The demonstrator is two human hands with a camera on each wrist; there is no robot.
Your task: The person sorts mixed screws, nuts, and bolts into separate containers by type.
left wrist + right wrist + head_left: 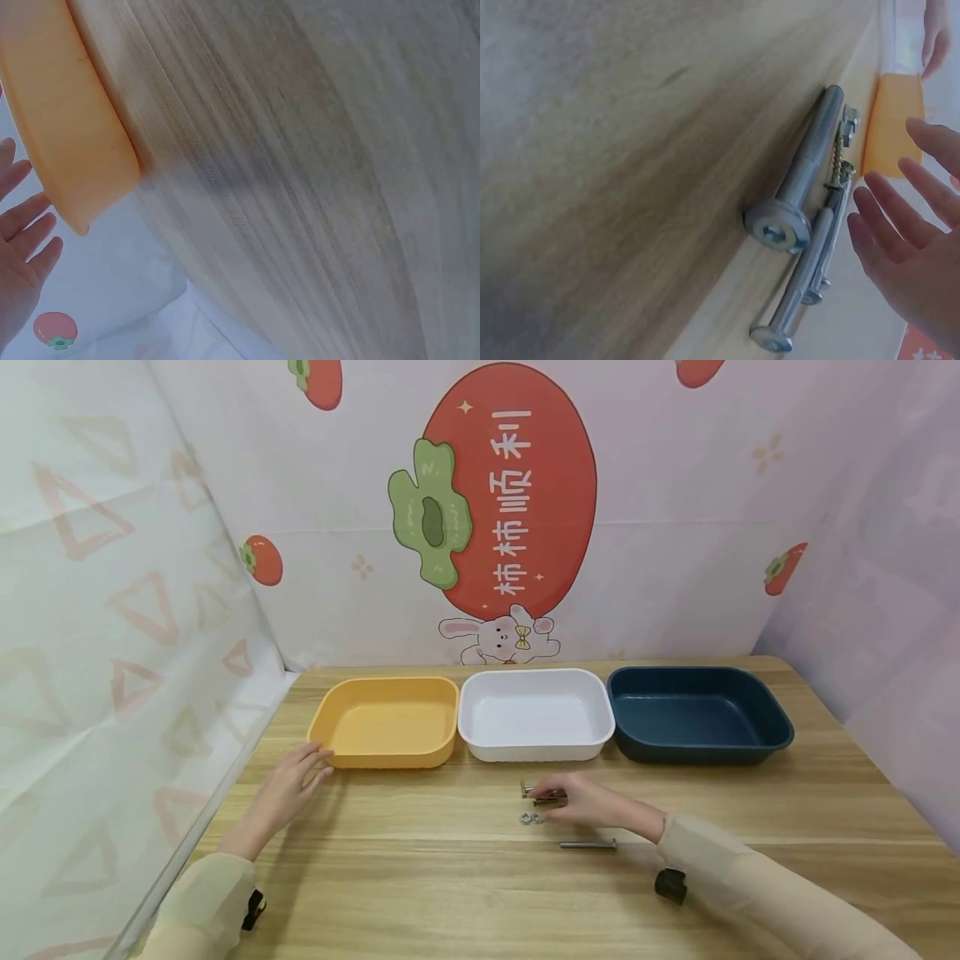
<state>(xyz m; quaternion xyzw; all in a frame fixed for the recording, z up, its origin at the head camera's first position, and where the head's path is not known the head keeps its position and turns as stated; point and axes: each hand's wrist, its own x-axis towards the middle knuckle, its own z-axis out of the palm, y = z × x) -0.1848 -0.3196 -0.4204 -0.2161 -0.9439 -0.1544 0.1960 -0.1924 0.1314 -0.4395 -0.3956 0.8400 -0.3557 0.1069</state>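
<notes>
At the left, my left hand (288, 789) has its fingertips right at the near-left corner of the yellow tray (390, 761); its fingers are loosely extended in the left wrist view. My right hand (588, 802) is low over a small group of hardware, partly covering it. In the right wrist view its fingers are spread and relaxed, with nothing gripped. A long bolt (808, 169) lies nearest that camera, with another bolt (801, 274) beyond it. A gold screw (838, 159) lies beside them. Two nuts (530, 818) sit close to the right fingertips.
Beside the yellow tray stand a white tray (536, 752) and a dark blue tray (705, 755), in a row along the back of the wooden table (420, 893). A printed cloth (675, 585) hangs behind them.
</notes>
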